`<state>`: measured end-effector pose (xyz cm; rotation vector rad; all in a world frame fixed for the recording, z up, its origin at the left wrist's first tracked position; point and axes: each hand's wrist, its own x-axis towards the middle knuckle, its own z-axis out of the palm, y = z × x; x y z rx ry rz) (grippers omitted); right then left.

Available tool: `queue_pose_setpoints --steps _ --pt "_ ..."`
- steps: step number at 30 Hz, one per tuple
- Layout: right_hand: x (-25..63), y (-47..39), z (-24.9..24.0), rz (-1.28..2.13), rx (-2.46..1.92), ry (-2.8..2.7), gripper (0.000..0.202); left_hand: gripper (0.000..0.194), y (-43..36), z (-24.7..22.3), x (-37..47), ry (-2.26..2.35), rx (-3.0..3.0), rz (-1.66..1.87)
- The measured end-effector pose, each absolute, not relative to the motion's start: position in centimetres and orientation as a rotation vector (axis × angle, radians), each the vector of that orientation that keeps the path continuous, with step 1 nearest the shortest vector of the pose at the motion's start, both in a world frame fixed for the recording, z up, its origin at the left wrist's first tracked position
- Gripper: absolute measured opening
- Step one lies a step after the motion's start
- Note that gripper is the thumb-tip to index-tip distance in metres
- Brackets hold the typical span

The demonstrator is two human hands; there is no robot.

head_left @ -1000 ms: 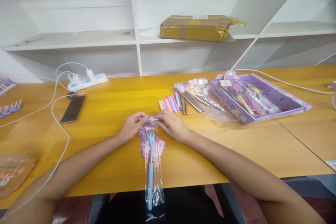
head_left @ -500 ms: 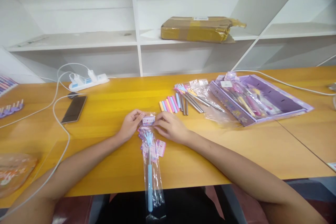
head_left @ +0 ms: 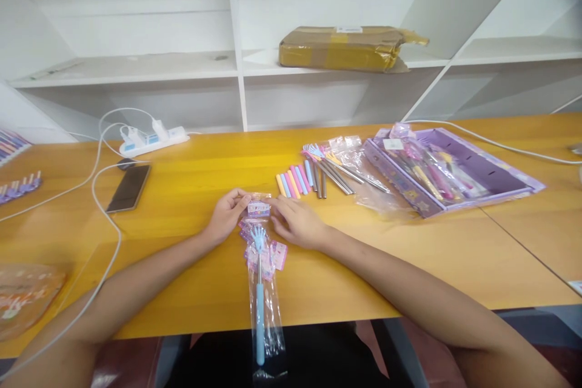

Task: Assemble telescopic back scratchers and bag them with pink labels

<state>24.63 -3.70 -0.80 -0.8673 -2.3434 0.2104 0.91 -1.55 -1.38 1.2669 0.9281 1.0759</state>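
Note:
A blue back scratcher (head_left: 259, 315) with a hand-shaped head lies in a clear plastic bag (head_left: 274, 330) that hangs over the table's front edge. At the bag's top is a printed header card (head_left: 259, 209). My left hand (head_left: 228, 213) pinches the left side of that top end between thumb and finger. My right hand (head_left: 297, 221) touches the right upper corner with its fingertips, the fingers bent and somewhat apart. Several loose pink and purple cards (head_left: 278, 254) lie beneath the bag.
Coloured handle tubes (head_left: 294, 182) and metal rods with hand-shaped heads (head_left: 336, 174) lie beyond my right hand, beside plastic bags. A purple tray (head_left: 511, 185) holds packaged items. To the left are a phone (head_left: 130, 188), a power strip (head_left: 154, 142) and cables. A taped carton (head_left: 339, 51) sits on the shelf.
My right fingertips have shifted slightly up along the bag's top edge. The header card shows flatter and a little more fully. My left hand keeps its place.

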Motion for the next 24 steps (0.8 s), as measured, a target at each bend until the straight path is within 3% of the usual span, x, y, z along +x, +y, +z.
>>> queue_pose_setpoints --steps 12,18,24 --pt "25.22 -3.58 -0.63 0.329 -0.834 -2.326 0.040 0.034 -1.60 -1.52 0.85 0.896 1.252 1.069" --pt "25.18 -3.51 -0.88 0.711 -0.718 -2.213 0.059 0.036 -1.43 -1.17 1.23 0.864 1.119 1.148" --pt "24.91 -3.44 -0.86 0.840 -0.666 -2.150 0.062 0.039 -1.44 -0.56 1.56 0.890 1.043 1.215"
